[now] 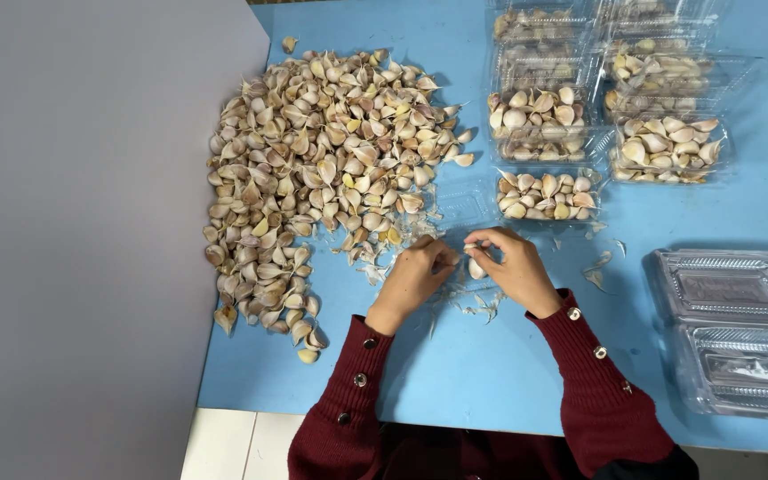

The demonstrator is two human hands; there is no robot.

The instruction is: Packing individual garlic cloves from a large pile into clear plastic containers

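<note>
Both hands meet at the middle of the blue desk (455, 373): the left hand (418, 276) and right hand (513, 267) each have their grip pinched on one garlic clove (476, 267) held between them, just above the desk. A big heap of cloves (313, 169) spreads at ten o'clock, filled clear trays (544, 196) at one o'clock, empty trays (731, 324) at three o'clock
</note>
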